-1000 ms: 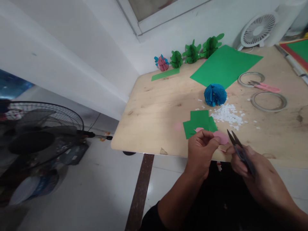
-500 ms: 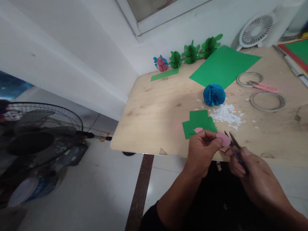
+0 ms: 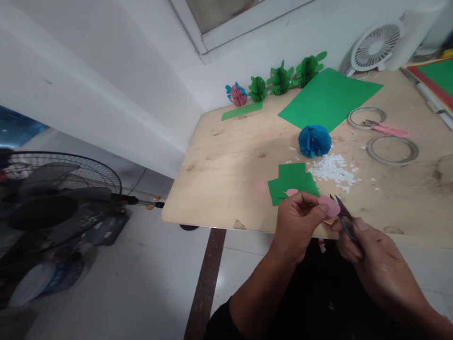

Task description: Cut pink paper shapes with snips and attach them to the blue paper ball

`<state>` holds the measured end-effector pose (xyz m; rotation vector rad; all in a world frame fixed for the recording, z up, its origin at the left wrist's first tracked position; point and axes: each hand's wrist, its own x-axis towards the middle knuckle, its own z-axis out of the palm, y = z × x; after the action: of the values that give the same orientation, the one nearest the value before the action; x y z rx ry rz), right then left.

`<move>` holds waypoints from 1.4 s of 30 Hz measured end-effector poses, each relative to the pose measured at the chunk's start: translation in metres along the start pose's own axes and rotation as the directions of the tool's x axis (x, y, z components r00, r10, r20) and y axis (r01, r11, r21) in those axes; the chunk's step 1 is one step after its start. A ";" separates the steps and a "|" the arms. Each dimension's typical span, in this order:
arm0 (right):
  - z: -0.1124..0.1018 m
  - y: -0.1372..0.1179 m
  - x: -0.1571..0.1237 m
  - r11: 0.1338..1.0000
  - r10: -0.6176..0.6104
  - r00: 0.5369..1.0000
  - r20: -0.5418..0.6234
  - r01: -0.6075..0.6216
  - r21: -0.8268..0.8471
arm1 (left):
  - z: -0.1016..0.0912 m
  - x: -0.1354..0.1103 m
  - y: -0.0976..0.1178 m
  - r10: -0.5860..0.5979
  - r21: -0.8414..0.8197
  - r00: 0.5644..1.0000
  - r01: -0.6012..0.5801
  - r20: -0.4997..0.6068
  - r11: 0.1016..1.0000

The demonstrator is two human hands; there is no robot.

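Note:
My left hand [image 3: 295, 222] pinches a rounded piece of pink paper [image 3: 330, 206] between thumb and fingers, just over the table's front edge. In my right hand [image 3: 368, 245] is a pair of dark scissors [image 3: 346, 217], blades slightly apart and pointing up at the right rim of the pink paper. Under and behind my left hand lie several green paper pieces [image 3: 292, 175], with a small pink scrap [image 3: 292, 192] on top. A blue folded paper ball [image 3: 314, 141] sits beyond them, beside a scatter of white paper bits [image 3: 336, 170].
Folded green paper figures [image 3: 281, 80] and a pink-and-blue one [image 3: 238, 94] line the wall. A large green sheet [image 3: 329, 99], tape rolls [image 3: 392, 150], pink-handled scissors [image 3: 391, 129] and a small white fan [image 3: 378, 46] occupy the right side. A black floor fan [image 3: 63, 193] stands left.
The scissor blades have closed slightly toward each other at the pink paper's edge. Both hands stay in nearly the same place.

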<state>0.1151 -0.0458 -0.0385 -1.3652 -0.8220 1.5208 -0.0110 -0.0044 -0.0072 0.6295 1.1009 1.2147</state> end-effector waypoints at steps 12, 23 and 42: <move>-0.001 -0.001 -0.003 0.999 -0.008 1.000 -0.025 0.007 -0.043 | 0.000 -0.001 0.004 -0.031 -0.043 0.999 0.033 0.039 0.999; -0.003 -0.003 -0.002 0.996 -0.024 0.999 0.021 0.025 -0.081 | -0.007 0.004 0.009 -0.035 -0.002 0.993 0.036 0.115 0.999; -0.009 -0.003 0.000 0.989 -0.051 0.996 0.074 0.061 -0.136 | -0.015 0.009 0.018 -0.086 0.153 0.970 0.052 0.227 0.987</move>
<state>0.1246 -0.0458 -0.0375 -1.3830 -1.0175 1.4984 -0.0325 0.0068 -0.0006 0.8178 1.0094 0.9781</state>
